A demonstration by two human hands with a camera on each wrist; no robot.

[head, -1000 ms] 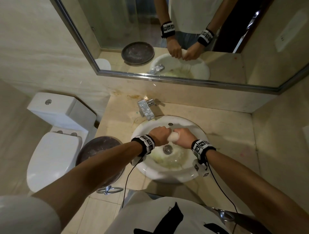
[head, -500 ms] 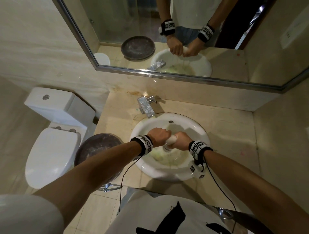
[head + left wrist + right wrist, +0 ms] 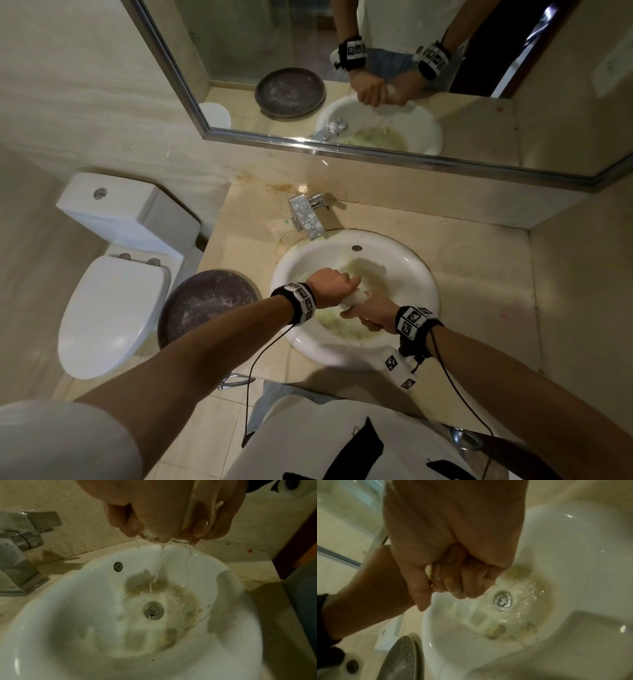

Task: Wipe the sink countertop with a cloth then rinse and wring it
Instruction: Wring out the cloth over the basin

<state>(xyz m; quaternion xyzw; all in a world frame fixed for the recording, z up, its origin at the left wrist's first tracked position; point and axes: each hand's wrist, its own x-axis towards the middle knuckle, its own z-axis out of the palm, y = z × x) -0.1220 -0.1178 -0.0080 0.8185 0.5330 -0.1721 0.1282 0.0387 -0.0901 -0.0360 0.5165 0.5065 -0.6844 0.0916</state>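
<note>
The cloth (image 3: 356, 297) is gripped by both fists, left hand (image 3: 330, 286) at 10 o'clock of the right hand (image 3: 371, 312), above the sink (image 3: 404, 260) drain (image 3: 153, 610). Water is being squeezed out; opposing twists should be tightened, kept low over the basin.

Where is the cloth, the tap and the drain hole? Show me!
cloth (image 3: 356, 297), head view, on the white roll between the hands.
tap (image 3: 306, 216), head view, on its spotted top.
drain (image 3: 153, 610), left wrist view, on the metal plug.
</note>
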